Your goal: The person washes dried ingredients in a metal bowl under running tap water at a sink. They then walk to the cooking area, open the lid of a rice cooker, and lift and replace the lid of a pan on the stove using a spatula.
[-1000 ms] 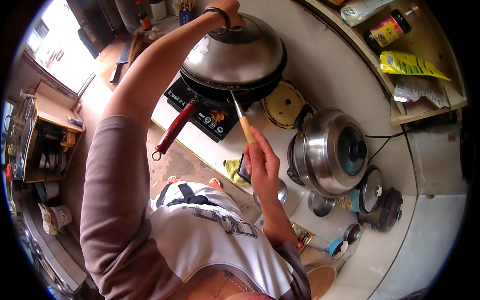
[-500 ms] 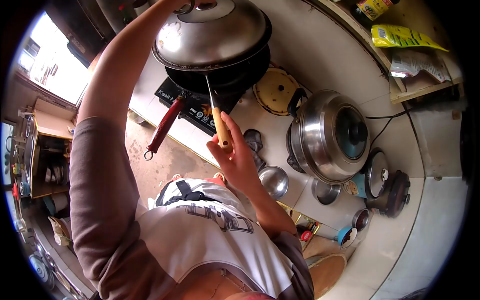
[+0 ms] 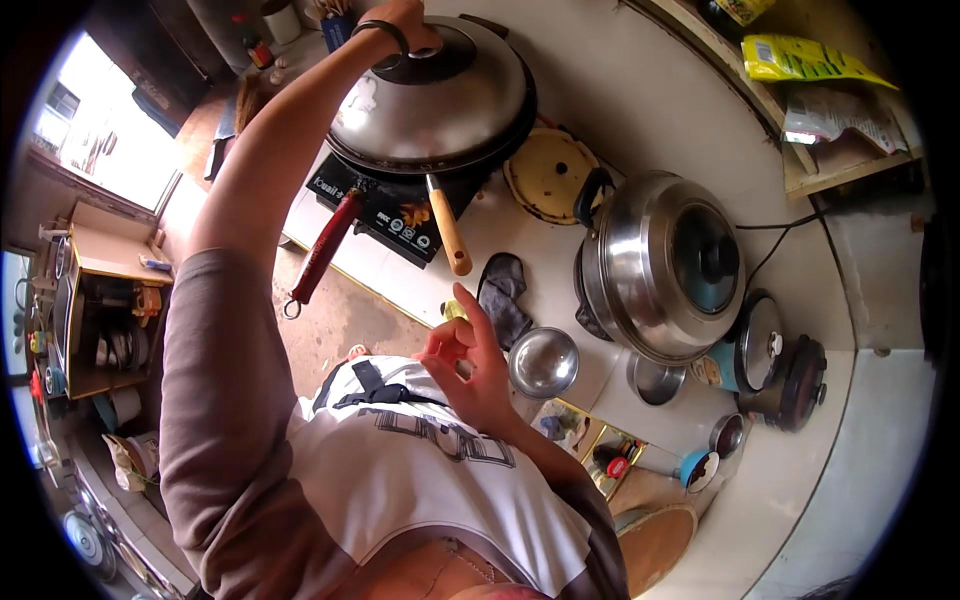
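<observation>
My left hand [image 3: 402, 22], with a dark band at the wrist, grips the knob of a domed steel lid [image 3: 440, 105]. The lid covers a black wok with a red handle [image 3: 325, 255], on a black cooker [image 3: 400, 222]. A utensil's wooden handle [image 3: 450, 232] sticks out from under the lid's near edge. Just below its end is my right hand [image 3: 470, 365], empty, fingers apart and partly curled.
Right of the wok are a cream lid [image 3: 552, 175], a large steel pot [image 3: 665, 265], a dark cloth [image 3: 504, 300] and a steel bowl [image 3: 543, 362]. A shelf [image 3: 800, 172] with packets juts out at upper right. A knife [image 3: 216, 158] lies at upper left.
My right hand has let go of the wooden handle and drawn back towards my body. The lid, held by my left hand, has come down onto the wok since half a second ago.
</observation>
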Demonstrator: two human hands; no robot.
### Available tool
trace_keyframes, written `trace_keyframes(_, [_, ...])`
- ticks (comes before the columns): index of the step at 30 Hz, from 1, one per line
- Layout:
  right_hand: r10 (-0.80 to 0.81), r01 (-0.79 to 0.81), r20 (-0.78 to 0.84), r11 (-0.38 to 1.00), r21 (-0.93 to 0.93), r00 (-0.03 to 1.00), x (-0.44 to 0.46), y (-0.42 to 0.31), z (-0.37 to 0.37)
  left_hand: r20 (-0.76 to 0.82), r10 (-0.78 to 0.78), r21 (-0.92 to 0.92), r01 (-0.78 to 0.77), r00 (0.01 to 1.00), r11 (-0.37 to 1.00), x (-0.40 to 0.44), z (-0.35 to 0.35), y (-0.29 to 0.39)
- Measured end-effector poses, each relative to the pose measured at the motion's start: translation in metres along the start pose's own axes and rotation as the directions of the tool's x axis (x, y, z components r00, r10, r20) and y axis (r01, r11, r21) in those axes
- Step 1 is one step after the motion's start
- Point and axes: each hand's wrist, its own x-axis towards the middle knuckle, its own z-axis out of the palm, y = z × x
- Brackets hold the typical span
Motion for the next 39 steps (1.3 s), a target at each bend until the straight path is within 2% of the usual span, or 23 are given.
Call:
trace_keyframes(2, [-0.015,0.014,-0.033,0.999,-0.052,0.999,-0.007,0.010,-0.005,-0.059,-0.005,-0.040,0.003,0.998,0.999,0.001,0.011,-0.005])
trace_keyframes(3, [-0.011,0.009,-0.013,0.993,-0.114,1.000,-0.011,0.018,-0.012,-0.003,0.001,0.017,-0.001,1.000,1.000,0.000,0.012,-0.004])
trace_keyframes(4, [-0.002,0.004,0.010,0.984,-0.175,1.000,-0.015,0.024,-0.016,-0.023,-0.092,0.057,0.094,0.995,0.994,-0.005,0.001,0.010])
trace_keyframes(5, [0.041,-0.050,-0.064,0.987,-0.152,0.997,-0.019,0.028,-0.016,-0.021,-0.052,0.074,0.053,0.998,0.996,-0.005,0.002,0.007])
trace_keyframes(8, [0.188,-0.199,-0.065,0.939,-0.279,0.980,-0.031,0.047,-0.023,0.026,0.070,0.112,-0.072,0.997,0.991,-0.015,0.000,0.003])
trace_keyframes(10, [0.233,-0.238,-0.069,0.851,-0.468,0.970,-0.035,0.054,-0.025,-0.023,0.213,0.131,-0.209,0.977,0.969,-0.008,0.023,-0.021])
trace_keyframes(11, [0.237,-0.228,-0.053,0.810,-0.540,0.970,-0.039,0.060,-0.027,0.053,-0.074,0.082,0.069,0.996,0.994,-0.046,-0.033,0.018])
trace_keyframes(15, [0.247,-0.188,-0.005,0.726,-0.662,0.969,-0.042,0.067,-0.014,-0.151,0.056,-0.009,-0.058,0.987,0.998,-0.103,-0.058,-0.018])
trace_keyframes(17, [0.230,-0.122,0.068,0.717,-0.686,0.971,-0.034,0.066,-0.003,-0.135,-0.124,-0.216,0.093,0.983,0.972,-0.151,-0.072,-0.047])
trace_keyframes(18, [0.155,-0.056,0.099,0.764,-0.643,0.983,-0.026,0.057,0.008,-0.125,-0.213,-0.320,0.163,0.969,0.933,-0.173,-0.074,-0.067])
trace_keyframes(19, [0.085,0.004,0.125,0.813,-0.583,0.989,-0.018,0.046,0.018,-0.390,-0.136,-0.321,0.004,0.911,0.947,-0.198,-0.051,-0.098])
trace_keyframes(20, [0.015,0.063,0.146,0.855,-0.515,0.989,-0.010,0.032,0.029,-0.427,-0.204,-0.342,0.051,0.881,0.938,-0.232,-0.038,-0.132])
trace_keyframes(22, [-0.042,0.080,0.147,0.960,-0.267,0.988,0.003,-0.002,0.054,-0.437,-0.488,-0.576,0.182,0.756,0.797,-0.312,-0.004,-0.183])
trace_keyframes(24, [-0.210,0.168,0.203,0.964,0.206,0.956,0.019,-0.024,0.082,-0.325,-0.698,-0.749,0.277,0.638,0.602,-0.411,0.069,-0.229])
trace_keyframes(25, [-0.346,0.219,0.294,0.895,0.389,0.891,0.031,-0.033,0.101,-0.176,-0.746,-0.687,0.463,0.642,0.560,-0.464,0.090,-0.236])
trace_keyframes(26, [-0.497,0.229,0.402,0.801,0.553,0.769,0.046,-0.045,0.128,-0.051,-0.761,-0.730,0.496,0.647,0.470,-0.520,0.123,-0.245])
trace_keyframes(27, [-0.560,0.115,0.513,0.740,0.662,0.651,0.060,-0.060,0.162,0.060,-0.794,-0.735,0.565,0.605,0.375,-0.570,0.140,-0.241])
trace_keyframes(28, [-0.609,0.000,0.599,0.701,0.713,0.519,0.074,-0.071,0.198,0.205,-0.817,-0.699,0.665,0.538,0.262,-0.621,0.155,-0.240])
trace_keyframes(29, [-0.632,-0.100,0.654,0.683,0.723,0.414,0.085,-0.076,0.235,0.299,-0.810,-0.599,0.760,0.505,0.253,-0.662,0.155,-0.240])
trace_keyframes(31, [-0.620,-0.268,0.709,0.658,0.703,0.336,0.097,-0.077,0.307,0.453,-0.796,-0.438,0.878,0.400,0.192,-0.728,0.152,-0.247])
trace_keyframes(33, [-0.661,-0.368,0.708,0.612,0.700,0.248,0.109,-0.076,0.364,0.455,-0.792,-0.380,0.893,0.407,0.241,-0.756,0.142,-0.261])
trace_keyframes(35, [-0.748,-0.484,0.651,0.527,0.699,0.126,0.126,-0.065,0.419,0.492,-0.807,-0.310,0.932,0.327,0.189,-0.780,0.115,-0.280])
trace_keyframes(39, [-0.689,-0.636,0.718,0.512,0.578,0.098,0.131,-0.042,0.515,0.301,-0.908,-0.352,0.919,0.292,0.179,-0.820,0.089,-0.339])
